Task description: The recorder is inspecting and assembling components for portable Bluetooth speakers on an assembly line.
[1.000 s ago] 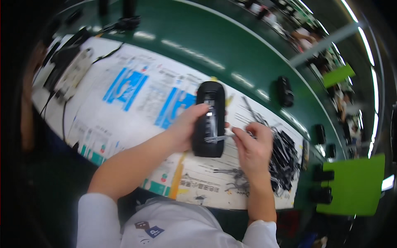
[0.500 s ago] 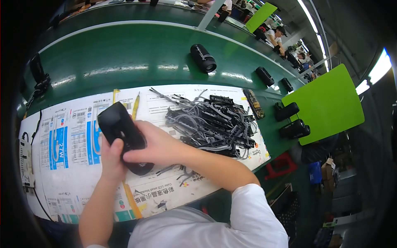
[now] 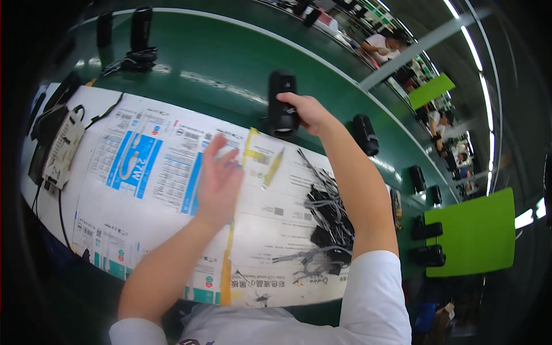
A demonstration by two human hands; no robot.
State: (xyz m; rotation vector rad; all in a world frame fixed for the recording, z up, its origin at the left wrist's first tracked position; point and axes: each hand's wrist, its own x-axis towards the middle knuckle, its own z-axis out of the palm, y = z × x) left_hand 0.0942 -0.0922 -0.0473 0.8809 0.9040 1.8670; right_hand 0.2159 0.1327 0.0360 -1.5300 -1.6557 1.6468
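Note:
My right hand reaches far out over the green bench. Its fingers and thumb wrap a black cylindrical speaker, which is beyond the far edge of the white cardboard. Whether the speaker rests on the bench I cannot tell. My left hand hovers above the cardboard with its fingers apart and nothing in them. Right of it lies a yellow pen-like tool. A pile of black and grey cord straps lies partly behind my right forearm.
More black speakers stand along the green bench to the right. At the far left are another speaker and a dark cable bundle. A white power strip-like box sits on the left. A green board is at right.
The speaker went from both hands over the cardboard to my right hand alone, out over the green bench. My left hand has let go and opened. The view has turned.

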